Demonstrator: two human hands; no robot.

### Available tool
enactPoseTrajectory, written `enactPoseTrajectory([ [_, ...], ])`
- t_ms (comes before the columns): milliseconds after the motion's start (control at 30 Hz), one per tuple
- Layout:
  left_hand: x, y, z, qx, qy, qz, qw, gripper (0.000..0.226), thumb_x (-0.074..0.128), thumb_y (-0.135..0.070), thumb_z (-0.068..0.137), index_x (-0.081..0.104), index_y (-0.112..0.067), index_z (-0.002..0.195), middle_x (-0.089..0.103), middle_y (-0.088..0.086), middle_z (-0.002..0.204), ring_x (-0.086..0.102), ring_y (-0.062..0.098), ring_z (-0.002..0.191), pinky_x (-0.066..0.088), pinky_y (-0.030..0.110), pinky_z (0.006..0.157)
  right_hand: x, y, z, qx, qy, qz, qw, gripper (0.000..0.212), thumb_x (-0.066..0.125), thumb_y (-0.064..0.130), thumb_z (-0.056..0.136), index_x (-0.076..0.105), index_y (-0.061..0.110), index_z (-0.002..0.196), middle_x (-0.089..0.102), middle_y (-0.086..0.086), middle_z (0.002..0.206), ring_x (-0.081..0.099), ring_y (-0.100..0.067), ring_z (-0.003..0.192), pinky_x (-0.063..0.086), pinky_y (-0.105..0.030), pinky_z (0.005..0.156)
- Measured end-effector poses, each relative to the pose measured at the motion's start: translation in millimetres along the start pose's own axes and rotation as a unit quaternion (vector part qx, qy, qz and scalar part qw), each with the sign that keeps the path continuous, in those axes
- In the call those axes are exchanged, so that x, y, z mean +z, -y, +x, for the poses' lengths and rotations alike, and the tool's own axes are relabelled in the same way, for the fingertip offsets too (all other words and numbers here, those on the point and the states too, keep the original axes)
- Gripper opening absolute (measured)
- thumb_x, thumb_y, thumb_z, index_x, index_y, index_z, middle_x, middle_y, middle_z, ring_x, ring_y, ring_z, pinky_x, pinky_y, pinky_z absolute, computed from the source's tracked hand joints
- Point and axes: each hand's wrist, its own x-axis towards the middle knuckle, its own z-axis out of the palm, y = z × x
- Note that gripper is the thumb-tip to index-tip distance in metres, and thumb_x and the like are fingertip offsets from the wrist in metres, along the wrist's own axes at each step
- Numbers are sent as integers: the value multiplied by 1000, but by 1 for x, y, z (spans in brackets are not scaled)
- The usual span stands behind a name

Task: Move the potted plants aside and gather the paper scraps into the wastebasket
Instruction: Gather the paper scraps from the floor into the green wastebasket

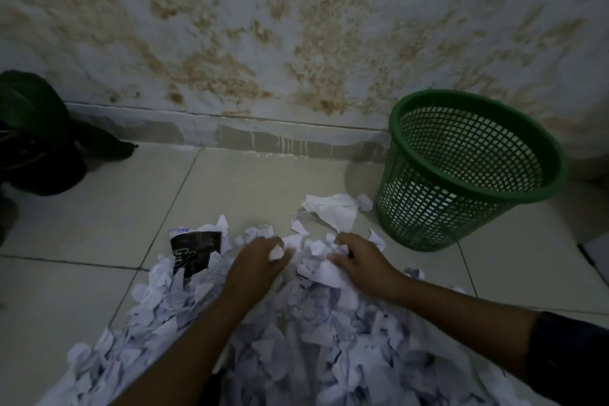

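A big heap of white paper scraps covers the tiled floor in front of me. My left hand is at the heap's far edge, its fingers curled round a small wad of scraps. My right hand lies a little to the right, fingers curled into the scraps there. A green mesh wastebasket stands upright at the right near the wall, and I see no paper in it. A dark potted plant sits at the far left against the wall.
A black printed scrap lies at the heap's left edge. A larger torn white sheet lies between the heap and the wastebasket. A stained wall with a tiled skirting closes the back.
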Motion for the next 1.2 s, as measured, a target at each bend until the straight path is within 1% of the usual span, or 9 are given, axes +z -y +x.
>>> enactPoseTrajectory([
  [167,-33,-31,28,59,-89,-20,994,36,57,-25,92,48,-7,62,49,7,58,47,18,59,26,22,56,-32,32,15,-9,-90,67,994,19,52,14,94,44,14,76,44,4,65,40,-2,58,32,-28,57],
  [300,-55,-76,47,71,-154,-45,985,33,54,-27,93,52,-8,65,45,-7,55,48,1,55,34,6,56,-70,70,19,-26,-156,78,984,10,49,18,96,48,12,88,49,1,70,45,-10,61,36,-27,55],
  [467,-66,-140,57,134,-171,-160,963,42,55,-27,93,46,-2,60,40,3,51,42,7,49,30,15,48,-137,95,24,-42,-276,142,950,19,46,19,97,49,1,94,54,-16,83,50,-21,70,40,-31,58],
  [600,-58,-178,72,145,-170,-186,957,41,56,-33,92,46,-12,58,47,7,52,46,17,53,41,29,51,-179,78,27,9,-371,157,915,24,44,21,99,50,4,113,59,-9,99,58,-18,88,47,-27,65],
  [767,-41,-212,86,153,-173,-235,944,39,57,-33,91,61,3,77,60,20,68,50,19,60,42,31,53,-202,47,25,70,-439,158,882,17,43,18,98,51,3,101,60,-15,95,59,-29,89,49,-38,74],
  [867,-29,-234,93,162,-172,-260,936,37,57,-32,91,61,2,77,62,17,70,50,14,62,37,24,53,-210,31,24,103,-437,141,882,19,44,20,98,50,3,99,59,-11,93,58,-25,88,50,-34,70],
  [1033,1,-268,107,188,-154,-258,935,41,55,-38,92,56,0,76,57,16,73,50,14,65,35,22,54,-222,14,14,168,-312,61,933,25,57,19,90,53,6,110,57,-8,105,54,-20,89,43,-30,69],
  [1133,19,-281,116,194,-121,-206,951,41,50,-51,90,58,-12,98,56,12,103,54,20,89,41,26,68,-228,7,7,164,-317,7,934,32,60,13,86,53,7,117,57,-11,120,55,-24,104,47,-36,86],
  [1200,29,-282,120,170,-85,-142,971,53,40,-62,88,56,-19,114,52,9,119,50,22,106,39,30,90,-233,5,2,155,-327,-23,932,39,62,17,86,51,7,121,55,-8,123,55,-23,107,45,-31,84],
])
